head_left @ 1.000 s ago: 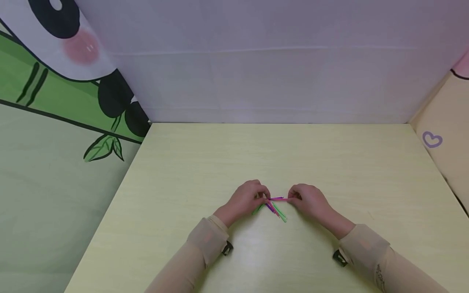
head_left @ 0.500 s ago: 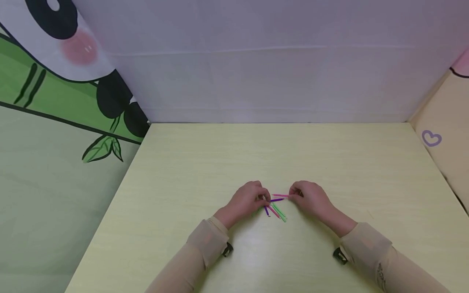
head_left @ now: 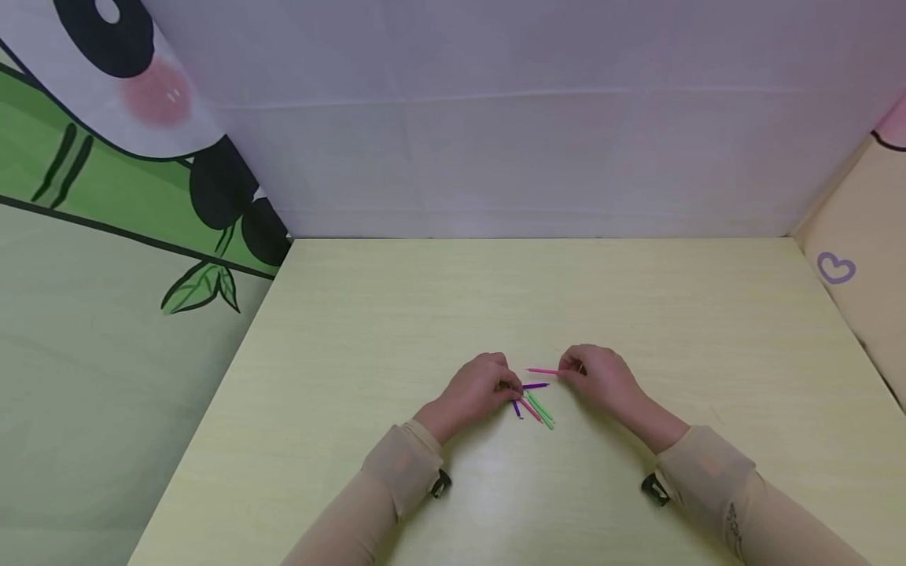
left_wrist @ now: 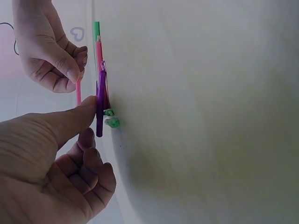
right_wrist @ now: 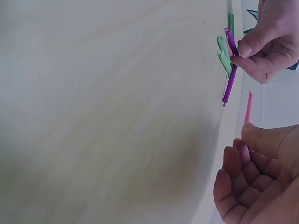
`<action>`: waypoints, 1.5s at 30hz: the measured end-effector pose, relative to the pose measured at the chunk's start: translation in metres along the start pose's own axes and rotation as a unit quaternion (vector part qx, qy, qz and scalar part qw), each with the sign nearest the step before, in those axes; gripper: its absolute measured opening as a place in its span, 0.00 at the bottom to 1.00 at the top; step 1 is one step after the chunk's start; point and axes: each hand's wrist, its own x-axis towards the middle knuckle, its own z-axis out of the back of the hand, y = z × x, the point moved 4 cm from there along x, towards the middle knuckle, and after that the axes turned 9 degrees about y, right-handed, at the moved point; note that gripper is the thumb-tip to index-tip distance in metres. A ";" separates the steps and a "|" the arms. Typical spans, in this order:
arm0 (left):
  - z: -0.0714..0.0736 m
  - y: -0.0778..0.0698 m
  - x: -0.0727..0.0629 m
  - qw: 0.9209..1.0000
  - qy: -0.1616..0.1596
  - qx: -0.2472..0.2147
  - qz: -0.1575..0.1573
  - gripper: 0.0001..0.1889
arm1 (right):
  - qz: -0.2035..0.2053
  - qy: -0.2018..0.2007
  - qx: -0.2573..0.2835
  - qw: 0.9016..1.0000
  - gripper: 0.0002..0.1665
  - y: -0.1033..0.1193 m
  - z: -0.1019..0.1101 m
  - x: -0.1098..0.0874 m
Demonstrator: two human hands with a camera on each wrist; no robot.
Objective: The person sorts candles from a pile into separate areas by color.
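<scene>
My left hand (head_left: pixel 473 393) pinches a purple stick (head_left: pixel 535 385) between thumb and fingertips, low over the table (head_left: pixel 396 299). A second purple stick (right_wrist: pixel 232 41) shows at the same fingertips in the right wrist view. Green sticks (head_left: pixel 540 408) and a pink stick (head_left: pixel 529 409) fan out beside them, their far ends partly hidden by the hand. My right hand (head_left: pixel 600 379) pinches another pink stick (right_wrist: pixel 248 107), which points toward the left hand, apart from the fan. The sticks are thin and short, with small wick-like tips.
Behind the table hangs a pale lilac cloth (head_left: pixel 524 157). A panda-and-bamboo print (head_left: pixel 163 157) covers the left side, and a beige panel with a purple heart (head_left: pixel 836 268) stands at the right. Black wrist devices (head_left: pixel 440 483) sit at both cuffs.
My right hand has drawn its pink stick out of the bunch and moved it slightly away, toward the back of the table. The left hand stays nearly in place; one purple stick has swung steeper.
</scene>
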 end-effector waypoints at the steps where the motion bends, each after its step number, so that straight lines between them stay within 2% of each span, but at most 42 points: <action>1: 0.000 0.000 0.000 1.000 0.001 0.000 0.004 0.04 | 0.000 -0.001 0.001 1.000 0.03 0.000 0.000 0.001; 19: -0.001 -0.001 -0.003 0.999 0.013 -0.002 0.030 0.04 | 0.011 -0.011 -0.001 1.000 0.03 0.002 0.007 0.013; 25: -0.001 0.000 -0.004 0.999 0.016 0.002 0.035 0.04 | 0.000 -0.011 -0.003 1.000 0.03 0.002 0.008 0.021; 34: 0.002 0.001 -0.007 0.999 -0.005 0.006 0.047 0.04 | -0.007 -0.010 -0.012 1.000 0.02 0.001 0.011 0.029; 45: 0.004 0.001 -0.010 0.999 0.004 0.005 0.041 0.03 | -0.002 -0.010 -0.015 1.000 0.02 0.002 0.011 0.035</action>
